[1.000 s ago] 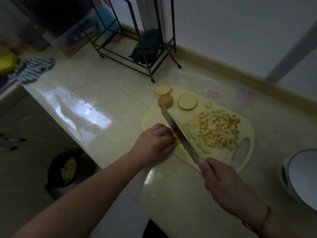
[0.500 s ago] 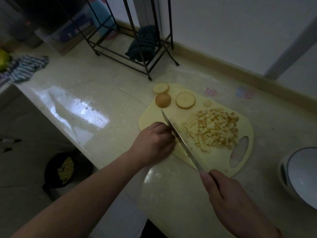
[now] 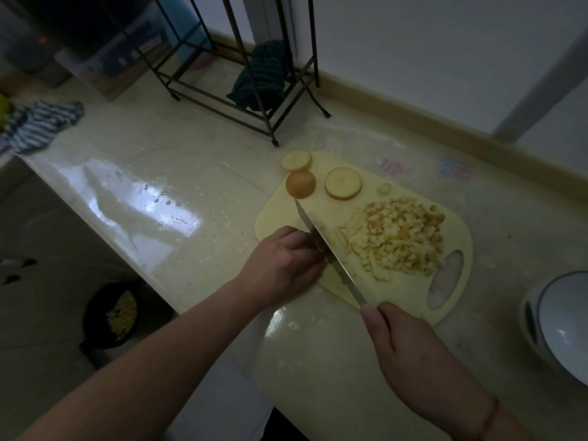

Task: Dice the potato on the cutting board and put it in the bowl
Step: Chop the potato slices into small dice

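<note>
A pale yellow cutting board (image 3: 410,300) lies on the counter. A heap of diced potato (image 3: 401,238) covers its right half, with a few strips at the heap's left side. Two round potato slices (image 3: 343,183) and a rounded end piece (image 3: 300,184) rest at the board's far end. My right hand (image 3: 410,351) grips the handle of a knife (image 3: 324,246), whose blade stands on the board. My left hand (image 3: 281,265) is curled against the blade's left face, pressing down on a potato piece that is almost fully hidden under the fingers. A white bowl (image 3: 560,326) sits at the right edge.
A black metal rack (image 3: 241,90) with a dark cloth stands behind the board. A striped cloth (image 3: 38,124) lies far left on the counter. Below the counter edge, a dark bin (image 3: 111,313) holds peelings. The wall runs along the back.
The knife has slid a little toward me along the board while my left hand stays curled at the blade. The view has shifted slightly.
</note>
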A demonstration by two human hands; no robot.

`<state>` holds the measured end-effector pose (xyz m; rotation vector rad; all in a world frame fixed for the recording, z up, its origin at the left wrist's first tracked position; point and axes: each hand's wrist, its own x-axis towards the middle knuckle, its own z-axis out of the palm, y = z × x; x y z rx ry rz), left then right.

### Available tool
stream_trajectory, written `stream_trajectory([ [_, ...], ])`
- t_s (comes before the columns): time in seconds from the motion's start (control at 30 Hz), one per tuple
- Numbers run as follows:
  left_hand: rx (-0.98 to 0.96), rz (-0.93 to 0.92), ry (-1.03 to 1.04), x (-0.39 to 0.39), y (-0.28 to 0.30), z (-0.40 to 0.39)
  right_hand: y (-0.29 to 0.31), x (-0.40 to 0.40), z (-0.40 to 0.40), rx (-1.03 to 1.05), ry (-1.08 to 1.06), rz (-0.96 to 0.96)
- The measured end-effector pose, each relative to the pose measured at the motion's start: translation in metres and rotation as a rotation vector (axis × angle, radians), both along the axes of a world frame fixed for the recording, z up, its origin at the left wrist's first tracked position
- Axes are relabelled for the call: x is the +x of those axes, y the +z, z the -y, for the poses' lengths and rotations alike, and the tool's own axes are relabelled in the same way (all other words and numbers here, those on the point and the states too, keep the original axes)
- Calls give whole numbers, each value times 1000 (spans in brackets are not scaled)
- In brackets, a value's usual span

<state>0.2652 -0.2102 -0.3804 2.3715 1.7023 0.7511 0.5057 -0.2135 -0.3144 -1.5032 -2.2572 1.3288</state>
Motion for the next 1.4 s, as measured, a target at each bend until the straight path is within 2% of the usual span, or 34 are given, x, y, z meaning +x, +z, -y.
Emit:
stream_trajectory([
  [0.2,5,-5,-10,-2,1,-2,-6,-18,-13,16,-6,-20],
  [0.37,-2,2,-12,-2,3,-1,-7,-6,-34,-155,-75,-110],
  [0.53,-26,15,0,-2,2,1,-2,6,-29,-225,-91,-104],
  [0.97,-6,-17,-25,-2,2,8,7,7,-1,-26,-26,-106],
  [1.4,11,-43,-34,-7,-2,4,-1,29,22,-5,-27,18],
])
